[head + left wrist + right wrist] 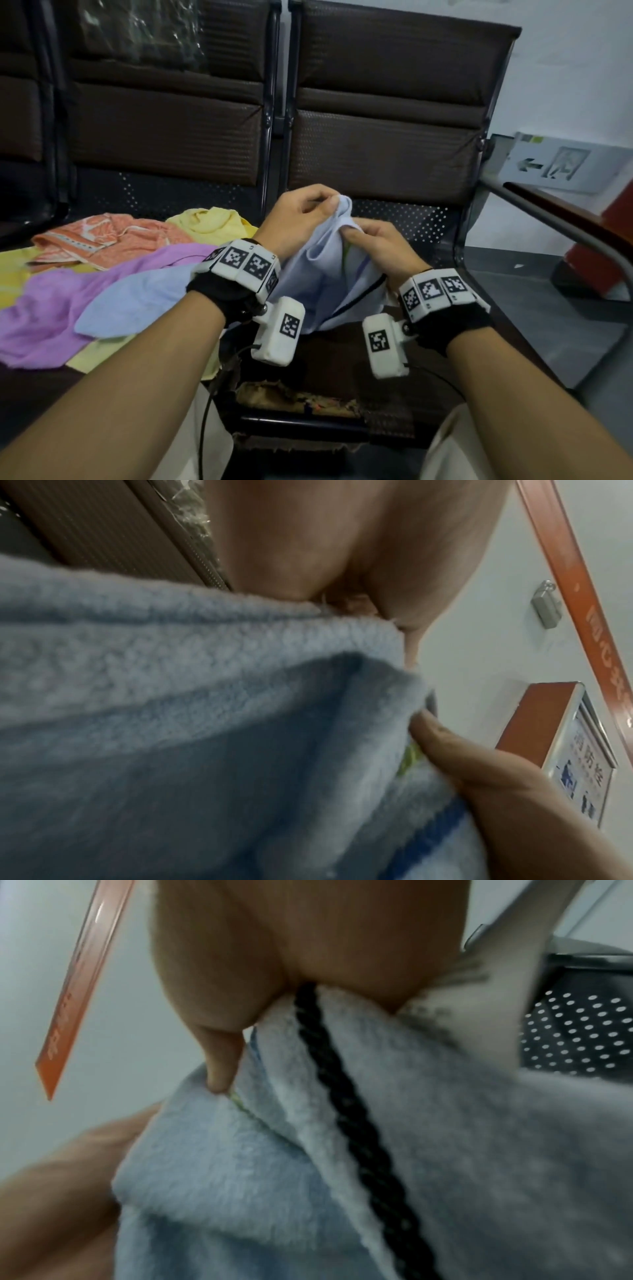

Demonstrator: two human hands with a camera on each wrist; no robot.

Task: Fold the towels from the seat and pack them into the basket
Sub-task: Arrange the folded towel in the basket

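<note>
A pale blue towel (329,274) with a dark trimmed edge hangs between my hands above the right-hand seat. My left hand (305,209) pinches its top edge, and my right hand (370,240) grips a bunch of the cloth just beside it. Up close, the left wrist view fills with the fluffy blue towel (205,696). In the right wrist view the towel (445,1137) shows its black corded edge (346,1096) running under my fingers. Several other towels lie on the left seat: purple (68,308), orange patterned (113,236), yellow (212,219) and another light blue (137,301). No basket is in view.
Dark padded bench seats (383,144) with perforated metal bases stand ahead. A metal armrest (561,222) runs along the right side. A white exit sign (561,164) and a red object (603,253) sit by the wall on the right. The torn front edge of the seat (298,397) is below my wrists.
</note>
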